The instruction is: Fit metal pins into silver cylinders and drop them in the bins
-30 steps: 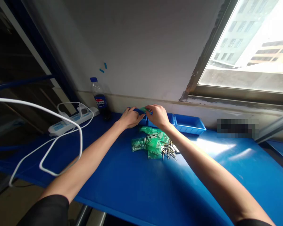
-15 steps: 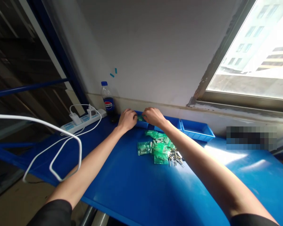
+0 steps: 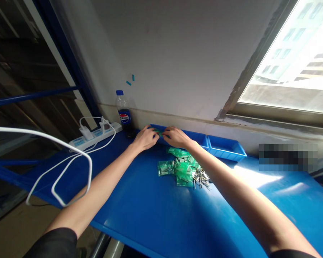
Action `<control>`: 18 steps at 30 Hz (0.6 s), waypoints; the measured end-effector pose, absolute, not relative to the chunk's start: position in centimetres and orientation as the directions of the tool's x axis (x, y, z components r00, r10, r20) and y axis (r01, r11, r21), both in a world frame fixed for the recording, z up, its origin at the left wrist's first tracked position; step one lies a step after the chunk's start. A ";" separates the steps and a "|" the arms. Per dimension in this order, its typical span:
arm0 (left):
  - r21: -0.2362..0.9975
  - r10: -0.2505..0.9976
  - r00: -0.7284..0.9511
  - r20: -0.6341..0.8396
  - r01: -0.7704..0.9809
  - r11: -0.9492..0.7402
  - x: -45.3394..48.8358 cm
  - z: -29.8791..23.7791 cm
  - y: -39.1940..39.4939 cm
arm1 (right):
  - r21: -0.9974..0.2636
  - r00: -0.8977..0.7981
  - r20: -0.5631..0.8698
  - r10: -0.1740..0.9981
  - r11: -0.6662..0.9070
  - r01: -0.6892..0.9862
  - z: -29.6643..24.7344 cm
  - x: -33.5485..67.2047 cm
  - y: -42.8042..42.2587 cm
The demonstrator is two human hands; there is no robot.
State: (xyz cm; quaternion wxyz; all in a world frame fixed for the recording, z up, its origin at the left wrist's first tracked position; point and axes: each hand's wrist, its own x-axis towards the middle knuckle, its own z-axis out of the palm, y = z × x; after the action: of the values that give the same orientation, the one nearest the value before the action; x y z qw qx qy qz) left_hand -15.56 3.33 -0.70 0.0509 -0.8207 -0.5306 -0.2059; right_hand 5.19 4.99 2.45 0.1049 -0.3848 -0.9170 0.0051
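Near half of the blue table (image 3: 156,215): bare, open passage from the front edge. Centre: a pile of green bags (image 3: 179,166) with loose metal pins (image 3: 201,178) just beside it blocks the direct line rearward. Rear edge: two blue trays (image 3: 226,148) stand against the wall (image 3: 177,64). The left hand (image 3: 146,138) and right hand (image 3: 176,137) occupy the left tray's near rim, fingers closed on a small green bag (image 3: 158,132). Left side: a bottle (image 3: 124,114), a power strip (image 3: 95,135) and a looping white cable (image 3: 70,157) obstruct. Right of the pile the surface is open.
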 end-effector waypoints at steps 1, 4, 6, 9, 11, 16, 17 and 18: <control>0.121 0.858 0.341 0.384 0.902 -0.413 -15.5 -0.5 3.4 | -0.075 -0.693 0.187 0.696 0.713 0.697 2.4 5.2 5.0; 0.110 0.876 0.322 0.358 0.917 -0.382 -15.5 -0.3 4.0 | -0.034 -0.687 0.118 0.717 0.695 0.719 2.4 5.3 4.9; 0.140 0.886 0.302 0.351 0.919 -0.368 -15.6 -0.5 4.6 | -0.007 -0.665 0.088 0.741 0.668 0.744 2.6 5.3 4.8; 0.190 0.899 0.199 0.389 0.938 -0.290 -15.7 -1.1 5.7 | -0.007 -0.654 0.068 0.754 0.656 0.755 2.9 5.4 4.5; 0.214 0.906 0.117 0.406 0.952 -0.219 -15.4 -1.3 6.6 | -0.021 -0.652 0.063 0.756 0.654 0.756 2.9 5.4 4.3; 0.314 0.950 -0.042 0.311 0.947 -0.061 -14.4 -1.1 8.5 | -0.025 -0.664 0.066 0.745 0.666 0.745 2.8 5.6 4.3; 0.329 0.957 -0.056 0.284 0.944 -0.042 -14.3 -1.0 8.6 | -0.029 -0.663 0.063 0.746 0.665 0.746 2.8 5.6 4.4; 0.336 0.959 -0.061 0.276 0.941 -0.038 -14.3 -0.8 8.6 | -0.036 -0.662 0.059 0.747 0.664 0.747 2.7 5.6 4.4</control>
State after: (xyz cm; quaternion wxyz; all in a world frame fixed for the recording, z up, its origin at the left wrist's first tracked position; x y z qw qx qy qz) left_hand -14.34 8.62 -0.84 -0.0204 -0.6850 -0.6934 -0.2224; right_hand 5.64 4.40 2.73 0.0344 -0.4098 -0.9115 0.0042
